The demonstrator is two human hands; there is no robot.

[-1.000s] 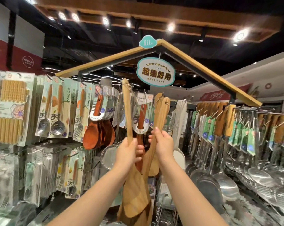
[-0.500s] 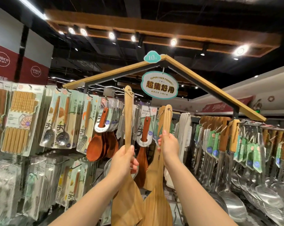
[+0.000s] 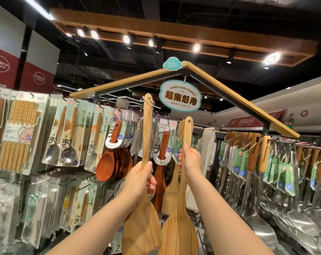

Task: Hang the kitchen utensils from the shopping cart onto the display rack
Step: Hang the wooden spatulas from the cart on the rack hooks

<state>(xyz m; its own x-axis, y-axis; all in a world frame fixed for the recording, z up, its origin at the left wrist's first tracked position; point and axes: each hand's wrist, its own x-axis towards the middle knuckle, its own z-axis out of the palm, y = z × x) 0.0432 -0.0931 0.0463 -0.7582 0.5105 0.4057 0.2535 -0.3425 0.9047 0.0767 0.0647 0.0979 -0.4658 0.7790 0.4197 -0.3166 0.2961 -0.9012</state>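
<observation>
left wooden spatula [image 3: 147, 129] gripped at mid-handle by left hand [image 3: 140, 178], fingers curled round it | held upright, blade down, twine loop [image 3: 150, 102] well above fingers | right wooden spatula [image 3: 187, 133] likewise gripped by right hand [image 3: 191, 159], judged nearer the hooks | display rack [image 3: 238, 100] directly ahead, densely hung | shop aisle, cart not seen
</observation>
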